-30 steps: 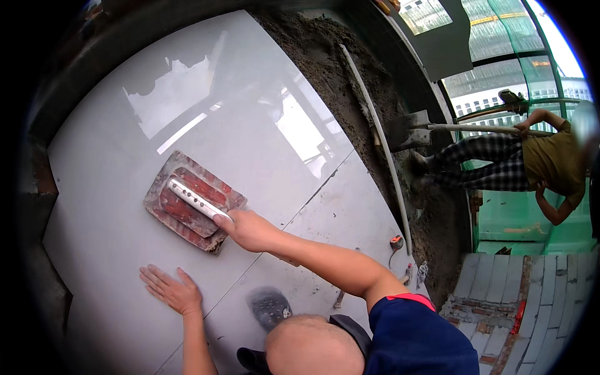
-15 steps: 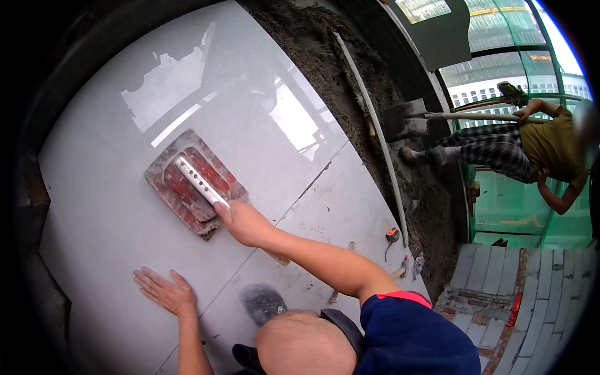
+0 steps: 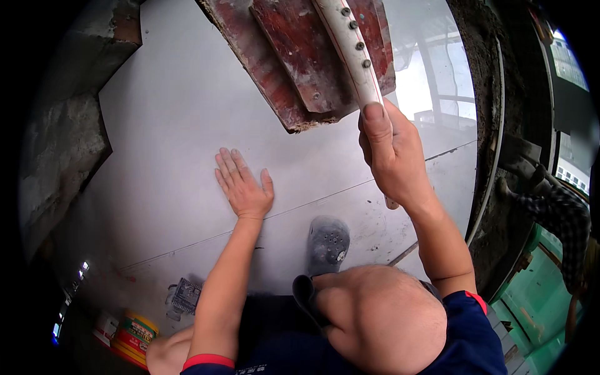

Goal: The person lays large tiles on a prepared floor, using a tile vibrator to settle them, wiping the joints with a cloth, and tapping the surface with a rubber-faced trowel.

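Observation:
My right hand [image 3: 400,156] is wrapped round the white handle [image 3: 353,50] of a worn, layered reddish wooden beating board [image 3: 284,69], thumb along the handle's near end. Several dark screw heads line the handle. The board is held up over the tiled floor and looks large, its far part cut off by the picture's top. Flat on the pale glossy tile [image 3: 169,125], to the left of the board, lies my left hand [image 3: 247,194], empty, with its fingers stretched out. A thin joint line [image 3: 325,200] crosses the tiles just nearer to me than that hand.
My grey clog [image 3: 328,240] stands on the near tiles. At lower left are a red and yellow bucket [image 3: 134,334] and a dark ribbed object [image 3: 186,295]. Concrete blocks [image 3: 65,137] edge the left. A long pale pipe [image 3: 498,137], a shovel [image 3: 520,153] and another person's leg [image 3: 559,215] are at right.
The beating board, earlier low over or on the tile, has come up and looks much larger, still in my right hand. My view has turned and shifted; my left hand stays flat on the tile.

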The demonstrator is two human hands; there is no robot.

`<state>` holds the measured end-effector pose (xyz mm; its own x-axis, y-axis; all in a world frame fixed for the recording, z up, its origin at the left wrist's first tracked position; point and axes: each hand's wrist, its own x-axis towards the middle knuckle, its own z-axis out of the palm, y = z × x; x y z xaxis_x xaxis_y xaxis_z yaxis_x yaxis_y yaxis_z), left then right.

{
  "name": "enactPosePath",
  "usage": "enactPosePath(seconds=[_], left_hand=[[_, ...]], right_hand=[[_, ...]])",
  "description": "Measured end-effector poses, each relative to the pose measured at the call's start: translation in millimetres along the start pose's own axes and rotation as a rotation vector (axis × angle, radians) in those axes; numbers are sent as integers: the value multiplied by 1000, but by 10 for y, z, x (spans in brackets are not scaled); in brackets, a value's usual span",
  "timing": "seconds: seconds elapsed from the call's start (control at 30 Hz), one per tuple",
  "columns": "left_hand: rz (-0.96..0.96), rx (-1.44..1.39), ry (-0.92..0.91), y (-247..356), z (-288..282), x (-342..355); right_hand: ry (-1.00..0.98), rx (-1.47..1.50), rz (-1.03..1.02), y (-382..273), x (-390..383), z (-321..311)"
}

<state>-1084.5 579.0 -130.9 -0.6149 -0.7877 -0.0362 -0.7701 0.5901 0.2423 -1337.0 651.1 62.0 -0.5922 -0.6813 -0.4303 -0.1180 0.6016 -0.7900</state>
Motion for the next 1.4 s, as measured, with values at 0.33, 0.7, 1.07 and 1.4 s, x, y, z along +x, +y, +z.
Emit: enactPosePath(seconds=[0.33, 0.7, 1.07, 1.4], left_hand=[[-40, -40, -19, 17, 20, -79], [-48, -291, -54, -306, -106, -22], [-330, 36, 15, -1572, -432, -1060], [-527, -47, -9, -1342, -357, -1536]], right_hand=[[-289, -225, 232, 615, -17, 376], [-133, -366, -94, 805, 162, 644], [-483, -273, 124, -157, 224, 911], [-707, -689, -272, -64, 275, 1488]])
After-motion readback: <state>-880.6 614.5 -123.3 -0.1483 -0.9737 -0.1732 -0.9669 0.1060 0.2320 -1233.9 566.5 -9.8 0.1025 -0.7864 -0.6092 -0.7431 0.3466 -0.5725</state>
